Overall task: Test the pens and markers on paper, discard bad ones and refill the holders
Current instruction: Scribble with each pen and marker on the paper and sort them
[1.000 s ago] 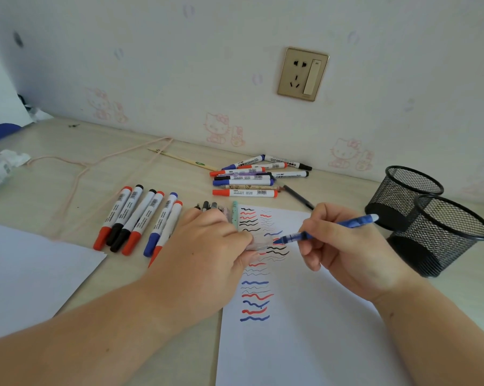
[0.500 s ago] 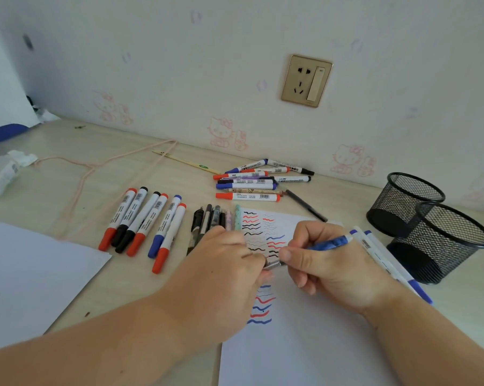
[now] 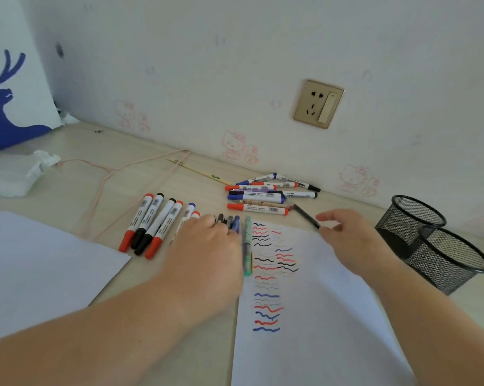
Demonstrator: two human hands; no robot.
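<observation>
Between tests: left hand [image 3: 207,246] resting flat on the pen row [image 3: 232,222] beside the test paper [image 3: 313,288], right hand [image 3: 349,240] open, empty, nearing the black pen [image 3: 306,215]. Next: pinch, scribble, judge.

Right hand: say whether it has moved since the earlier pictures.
Yes. The right hand has left the squiggles on the test paper, shifting toward the mesh holders, now empty.

The right hand [image 3: 352,240] no longer holds the blue pen [image 3: 236,222] and has lifted off the paper [image 3: 318,316]. That pen now lies among the pens under the left hand [image 3: 207,246].
</observation>
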